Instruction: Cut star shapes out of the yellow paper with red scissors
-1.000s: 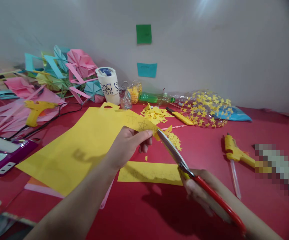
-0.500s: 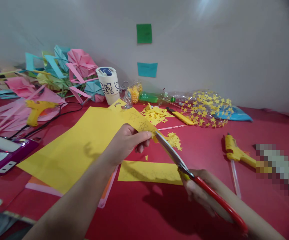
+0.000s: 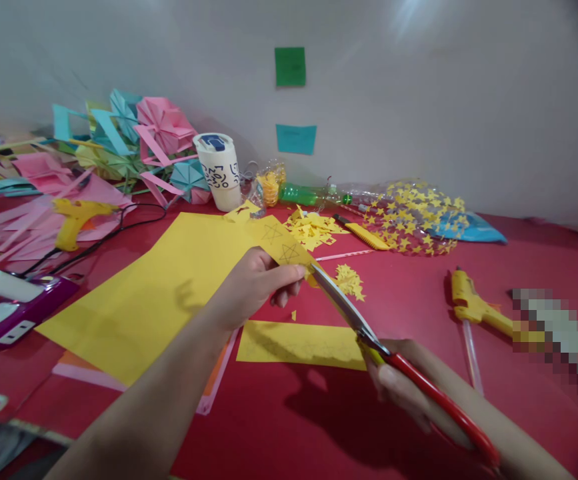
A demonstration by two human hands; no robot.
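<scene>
My left hand (image 3: 271, 283) pinches a yellow paper strip (image 3: 289, 252) with stars drawn on it, near its lower right end. Red-handled scissors (image 3: 349, 310) are in my right hand (image 3: 409, 380), their blade tips at the strip's edge beside my left thumb. Below lies another yellow strip (image 3: 299, 353) with faint drawn stars, flat on the red table. A small pile of cut yellow stars (image 3: 350, 281) sits just beyond the blades. Yellow scraps (image 3: 311, 228) are heaped behind the held strip.
Large yellow sheets (image 3: 153, 287) lie at left, near a purple power strip (image 3: 23, 310) and a glue gun (image 3: 76, 220). A white cup (image 3: 220, 177), a box cutter (image 3: 366, 235) and a star-covered plastic bottle (image 3: 413, 217) stand or lie behind. Another glue gun (image 3: 473, 307) is at right.
The held strip has shifted very slightly against my left thumb. Both hands keep nearly the same pose, and the scissor handles sit a little lower and farther right.
</scene>
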